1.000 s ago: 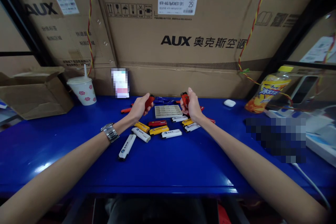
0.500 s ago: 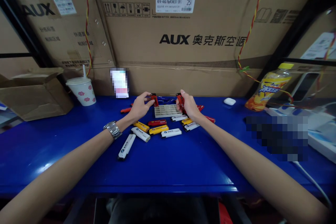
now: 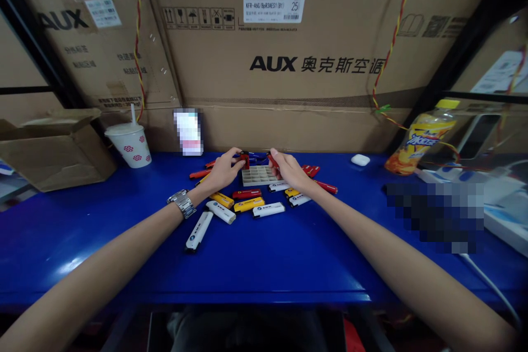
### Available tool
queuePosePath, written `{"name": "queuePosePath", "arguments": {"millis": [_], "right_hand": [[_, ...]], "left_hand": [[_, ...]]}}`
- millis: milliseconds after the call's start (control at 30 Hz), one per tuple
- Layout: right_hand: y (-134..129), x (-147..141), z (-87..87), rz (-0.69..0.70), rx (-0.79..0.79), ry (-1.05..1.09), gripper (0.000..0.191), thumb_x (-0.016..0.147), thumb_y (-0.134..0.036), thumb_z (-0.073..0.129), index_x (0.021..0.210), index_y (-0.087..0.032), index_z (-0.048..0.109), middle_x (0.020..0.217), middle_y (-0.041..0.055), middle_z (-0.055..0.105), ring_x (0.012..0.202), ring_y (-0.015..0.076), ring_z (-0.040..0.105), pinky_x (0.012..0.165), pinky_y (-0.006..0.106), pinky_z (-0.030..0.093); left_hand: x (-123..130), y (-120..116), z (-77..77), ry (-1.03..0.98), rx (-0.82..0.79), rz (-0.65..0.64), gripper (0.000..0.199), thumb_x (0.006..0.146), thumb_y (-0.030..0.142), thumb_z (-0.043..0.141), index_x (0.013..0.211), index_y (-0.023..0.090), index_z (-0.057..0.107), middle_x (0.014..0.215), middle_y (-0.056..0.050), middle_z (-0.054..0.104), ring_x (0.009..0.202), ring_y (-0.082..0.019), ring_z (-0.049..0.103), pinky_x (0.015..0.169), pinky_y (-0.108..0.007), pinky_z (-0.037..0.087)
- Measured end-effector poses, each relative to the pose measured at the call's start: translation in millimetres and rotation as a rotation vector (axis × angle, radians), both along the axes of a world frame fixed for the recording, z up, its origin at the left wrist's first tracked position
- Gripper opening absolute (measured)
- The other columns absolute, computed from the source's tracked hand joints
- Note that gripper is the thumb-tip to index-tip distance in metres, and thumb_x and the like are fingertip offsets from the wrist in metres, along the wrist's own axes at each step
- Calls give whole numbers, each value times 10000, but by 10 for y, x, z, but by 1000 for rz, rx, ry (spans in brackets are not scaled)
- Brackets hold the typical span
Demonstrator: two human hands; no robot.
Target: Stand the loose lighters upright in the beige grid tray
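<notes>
A pale tray with a grid of compartments [image 3: 259, 175] lies on the blue table [image 3: 264, 253]. At its left end my left hand [image 3: 225, 169] pinches a red lighter [image 3: 246, 160] upright. My right hand [image 3: 291, 168] is closed on another red lighter [image 3: 272, 160] over the tray's right part; fingers partly hide it. In front of the tray lie a red lighter [image 3: 246, 194], a yellow lighter [image 3: 249, 204], a white lighter [image 3: 269, 209] and several others. Blue lighters [image 3: 258, 157] lie behind the tray.
At the left stand an open cardboard box [image 3: 61, 148], a white cup with a straw [image 3: 131, 146] and a lit phone [image 3: 188, 132]. On the right are a white earphone case [image 3: 360, 160], a drink bottle [image 3: 427, 137] and a blurred dark object [image 3: 433, 214]. Large cartons [image 3: 289, 99] rise behind.
My right hand has moved left and slightly down, bringing its red lighter over the tray. The left hand has shifted slightly right and down with its lighter.
</notes>
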State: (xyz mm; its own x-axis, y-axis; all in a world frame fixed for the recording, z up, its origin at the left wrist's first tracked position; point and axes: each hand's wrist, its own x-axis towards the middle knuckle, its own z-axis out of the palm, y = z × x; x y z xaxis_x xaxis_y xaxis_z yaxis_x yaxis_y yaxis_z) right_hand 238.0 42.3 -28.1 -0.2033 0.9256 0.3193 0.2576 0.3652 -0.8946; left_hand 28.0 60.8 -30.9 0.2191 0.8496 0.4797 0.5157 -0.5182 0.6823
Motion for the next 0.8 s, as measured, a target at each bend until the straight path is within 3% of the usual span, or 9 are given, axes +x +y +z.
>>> {"name": "queuePosePath", "arguments": {"millis": [167,367,467,533,633,800], "right_hand": [[-43,-22,31,18,44,-50,523,875,-650,350,698,-189,523,537,-8,514,456,98,456,449,228,352],[-44,-35,46,83,81,-2,390,884,-618,360,868,-234,423,593,-38,544,487,117,491,467,224,373],[3,-57,81,37,266,-54,377,901,-572,368,846,-216,480,688,1,568,630,135,518,584,245,407],[40,-85,121,-24,403,-114,385,906,-535,391,766,-200,518,698,11,547,671,141,491,628,256,394],[102,-154,158,-38,435,-140,382,898,-505,419,761,-179,562,674,14,529,637,143,464,601,268,374],[217,-331,92,-2,418,-108,267,833,-427,549,885,-166,569,679,5,556,606,141,495,610,287,408]], "left_hand": [[4,27,-17,54,23,20,245,796,234,581,1039,205,590,910,-77,721,920,-269,667,830,-374,443],[-24,44,-35,167,45,16,215,845,290,528,1019,202,620,913,-91,721,949,-294,657,853,-398,425],[-47,39,-25,193,34,-14,246,845,279,522,1062,206,613,968,-94,722,984,-296,647,872,-410,416],[-70,28,5,220,27,-19,274,845,280,520,1089,195,612,1031,-108,712,1015,-296,634,891,-418,409],[-145,2,94,284,38,-7,345,868,305,483,1170,176,589,1131,-113,679,1044,-267,618,892,-382,418],[-395,-37,288,463,28,30,341,877,321,424,1006,137,679,953,-113,713,837,-224,638,762,-324,433]]}}
